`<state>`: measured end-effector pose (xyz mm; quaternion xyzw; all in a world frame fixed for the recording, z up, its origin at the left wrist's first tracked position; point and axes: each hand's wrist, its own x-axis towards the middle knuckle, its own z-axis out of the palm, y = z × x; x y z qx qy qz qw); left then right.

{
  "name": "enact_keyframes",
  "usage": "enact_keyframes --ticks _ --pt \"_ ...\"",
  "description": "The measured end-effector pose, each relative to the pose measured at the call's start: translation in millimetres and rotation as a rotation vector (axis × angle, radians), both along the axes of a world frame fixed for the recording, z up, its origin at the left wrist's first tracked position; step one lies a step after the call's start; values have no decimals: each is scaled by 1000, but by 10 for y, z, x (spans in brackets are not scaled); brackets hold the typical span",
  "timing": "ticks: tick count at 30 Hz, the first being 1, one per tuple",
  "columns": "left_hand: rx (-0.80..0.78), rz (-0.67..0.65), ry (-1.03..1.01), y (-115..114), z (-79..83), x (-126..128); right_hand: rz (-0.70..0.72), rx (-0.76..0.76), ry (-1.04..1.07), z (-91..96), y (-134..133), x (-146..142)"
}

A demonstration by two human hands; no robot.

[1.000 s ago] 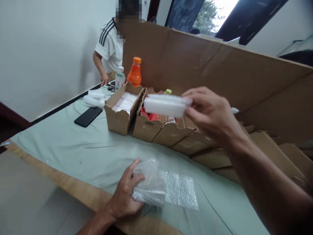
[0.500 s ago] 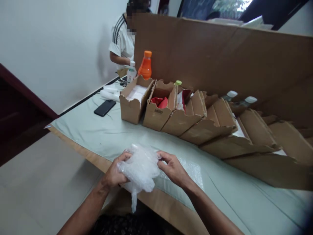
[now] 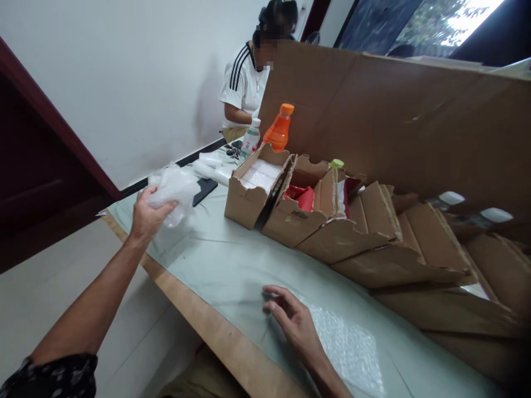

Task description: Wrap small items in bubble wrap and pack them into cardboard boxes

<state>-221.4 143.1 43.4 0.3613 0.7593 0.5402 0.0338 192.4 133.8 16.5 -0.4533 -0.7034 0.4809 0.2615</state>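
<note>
My left hand is closed round a crumpled bundle of clear bubble wrap, held up over the far left part of the table. Behind the bundle, a black phone lies partly covered from sight. My right hand is empty, its thumb and fingers apart, low over the pale green tablecloth. Beside the right wrist, a flat sheet of bubble wrap rests on the cloth, partly hidden by the hand and forearm.
Cardboard bins stand in a slanting row along a tall cardboard panel. One bin holds white packets, another a red item. An orange bottle and a clear bottle stand behind. A person is at the far end.
My left hand has carried the bubble wrap bundle away to the far left. The right hand has let go of it and opened. The view has shifted left.
</note>
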Motion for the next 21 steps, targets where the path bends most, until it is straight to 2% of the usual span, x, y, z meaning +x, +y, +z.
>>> enact_keyframes --ticks 3,6,8,12,15,17,21 --pt "-36 -17 222 505 -79 123 -54 2 26 -111 -67 52" --pt "-236 -169 372 905 -180 338 -104 34 25 -176 -143 64" --pt "-366 -276 416 1071 -204 390 -107 88 16 -187 -185 88" --pt "-430 -444 451 1141 -129 226 -55 311 -59 -100 -211 309" --pt "-382 -572 437 1078 -54 18 -137 429 -194 5 -176 646" --pt "-338 -600 383 1062 -42 -84 -254 411 -301 40 -152 901" --pt "-307 -608 289 1132 -108 -109 -432 251 -441 10 -204 1291"
